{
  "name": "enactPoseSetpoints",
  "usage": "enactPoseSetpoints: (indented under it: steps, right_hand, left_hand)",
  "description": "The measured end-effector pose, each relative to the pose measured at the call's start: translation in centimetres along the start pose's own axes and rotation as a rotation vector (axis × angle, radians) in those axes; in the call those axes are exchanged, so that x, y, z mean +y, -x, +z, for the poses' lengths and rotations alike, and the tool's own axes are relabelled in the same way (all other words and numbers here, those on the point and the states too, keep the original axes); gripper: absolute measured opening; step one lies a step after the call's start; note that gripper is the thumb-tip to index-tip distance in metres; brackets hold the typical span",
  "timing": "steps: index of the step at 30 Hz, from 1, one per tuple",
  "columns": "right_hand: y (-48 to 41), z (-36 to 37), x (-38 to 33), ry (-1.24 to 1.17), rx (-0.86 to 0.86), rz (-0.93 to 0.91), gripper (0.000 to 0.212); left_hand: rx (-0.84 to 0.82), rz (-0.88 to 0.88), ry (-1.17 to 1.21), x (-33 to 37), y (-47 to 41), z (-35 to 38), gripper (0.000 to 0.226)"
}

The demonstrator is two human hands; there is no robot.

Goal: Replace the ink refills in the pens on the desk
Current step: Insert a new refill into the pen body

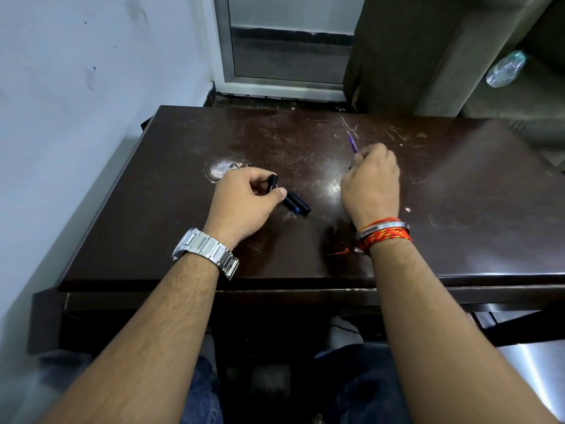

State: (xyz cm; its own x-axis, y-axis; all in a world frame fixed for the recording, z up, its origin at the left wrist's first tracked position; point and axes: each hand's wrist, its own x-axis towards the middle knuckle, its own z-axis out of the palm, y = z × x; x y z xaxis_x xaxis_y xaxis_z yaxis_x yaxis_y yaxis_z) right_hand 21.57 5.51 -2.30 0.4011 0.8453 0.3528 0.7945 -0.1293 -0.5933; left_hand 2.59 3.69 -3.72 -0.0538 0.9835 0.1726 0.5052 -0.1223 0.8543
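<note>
Refill is poking out beyond the right hand's pinching fingers, I'm judging it light, thin and bendy, best gripped near its end, while the left hand is gripping the slick black barrel, loose pen parts lying just past its thumb.

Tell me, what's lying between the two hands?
Head view: black and blue pen parts lie on the desk by the left hand; toward the right hand it is bare.

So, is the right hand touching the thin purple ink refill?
Touching: the head view shows the right hand pinching the thin purple ink refill, its end poking out above.
</note>
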Motion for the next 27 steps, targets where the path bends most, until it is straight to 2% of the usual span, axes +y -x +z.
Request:
enactPoseSetpoints:
  steps: [3, 6, 10, 20, 24, 27]
  right_hand:
    - [1.1, 0.2, -2.2, -0.434, 0.036, -0.045, 0.005]
    - [1.9, 0.3, -3.6, -0.671, 0.076, -0.093, 0.003]
    - [2.2, 0.6, -4.2, -0.96, -0.048, -0.001, 0.01]
    - [2.2, 0.5, -4.5, -1.09, -0.019, -0.009, 0.01]
    - [2.2, 0.8, -4.5, -1.068, -0.127, 0.008, 0.009]
    - [2.5, 1.1, -4.5, -0.952, -0.25, 0.006, 0.006]
  left_hand:
    - [-0.004, 0.012, 0.033, 0.1, 0.1, 0.0, 0.018]
    - [-0.016, 0.015, 0.085, 0.4, 0.2, -0.1, 0.017]
    - [-0.041, 0.021, 0.118, 0.8, 0.4, 0.0, 0.02]
    - [-0.072, 0.044, 0.1, 0.7, 0.3, -0.1, 0.027]
    - [-0.077, 0.059, 0.093, 0.7, 0.3, -0.1, 0.026]
    - [-0.066, 0.07, 0.106, 0.6, 0.2, 0.0, 0.023]
